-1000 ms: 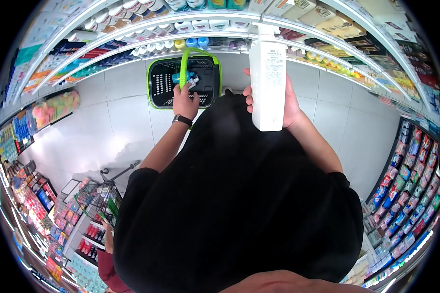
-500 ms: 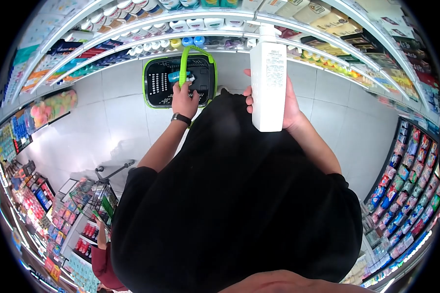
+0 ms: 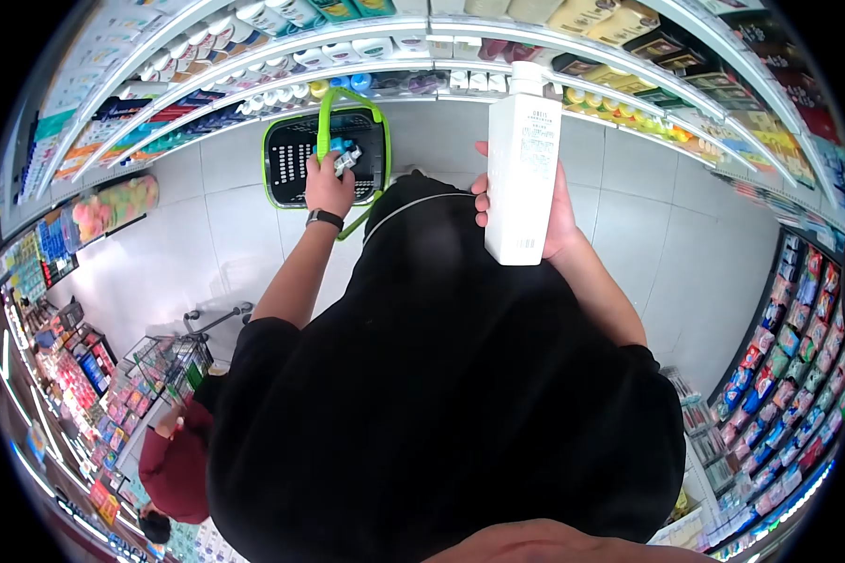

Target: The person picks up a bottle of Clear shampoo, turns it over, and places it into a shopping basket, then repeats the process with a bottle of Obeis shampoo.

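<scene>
In my right hand is a tall white pump bottle, held upright in front of me with its printed back label facing me. My fingers wrap around its left side and the palm lies along its right. My left hand, with a dark wristband, is closed at the green handle of a black shopping basket with a green rim. Inside the basket lie a blue item and a small white item, partly hidden by the hand and handle.
Shelves of bottles curve across the front. Grey floor tiles surround me. At the lower left a person in a dark red top stands by a shopping cart. A rack of small packets stands on the right.
My left hand and the basket have shifted slightly left in view. The bottle tilts a little more and sits slightly lower. The person in dark red has come further into view.
</scene>
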A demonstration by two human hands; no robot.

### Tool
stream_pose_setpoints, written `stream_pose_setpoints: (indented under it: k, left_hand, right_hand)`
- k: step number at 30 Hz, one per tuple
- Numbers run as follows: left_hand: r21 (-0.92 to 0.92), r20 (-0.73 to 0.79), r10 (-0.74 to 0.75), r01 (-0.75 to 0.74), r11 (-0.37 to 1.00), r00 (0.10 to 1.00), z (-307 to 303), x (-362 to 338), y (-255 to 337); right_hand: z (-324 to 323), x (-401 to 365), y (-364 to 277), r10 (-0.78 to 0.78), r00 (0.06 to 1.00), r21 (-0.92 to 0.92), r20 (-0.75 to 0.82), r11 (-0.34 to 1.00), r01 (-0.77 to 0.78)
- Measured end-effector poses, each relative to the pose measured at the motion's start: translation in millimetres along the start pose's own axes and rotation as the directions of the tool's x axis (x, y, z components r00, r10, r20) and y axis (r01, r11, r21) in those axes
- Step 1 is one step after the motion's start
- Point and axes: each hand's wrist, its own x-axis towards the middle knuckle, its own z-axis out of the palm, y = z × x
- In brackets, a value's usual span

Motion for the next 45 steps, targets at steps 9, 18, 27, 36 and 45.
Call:
stream_pose_setpoints:
  k: [9,18,27,36,45]
  left_hand:
    - [-0.039,0.0,-0.052,0.052,0.998,0.999,18,-9,41]
    - [0.046,-0.091,-0.03,0.035,0.998,0.995,0,-6,-17]
    - [0.18,-0.104,0.009,0.01,0.984,0.995,-6,-1,-35]
    - [0.12,-0.062,-0.056,0.064,0.991,0.996,-8,-11,-36]
    - [0.105,-0.04,-0.089,0.092,0.99,0.995,-12,-9,-33]
  right_hand:
    - [-24,-39,-22,0.022,0.999,0.041,-0.031,0.999,-0.021]
    - [-21,-27,-27,-0.009,0.999,-0.004,0.035,1.0,0.01]
    - [-15,-11,-21,0.047,0.999,-0.015,-0.023,0.999,-0.047]
    - [-14,2,-19,0.029,0.999,-0.012,0.026,1.0,-0.029]
    - [-19,-7,-22,0.046,0.997,-0.012,0.058,0.999,-0.045]
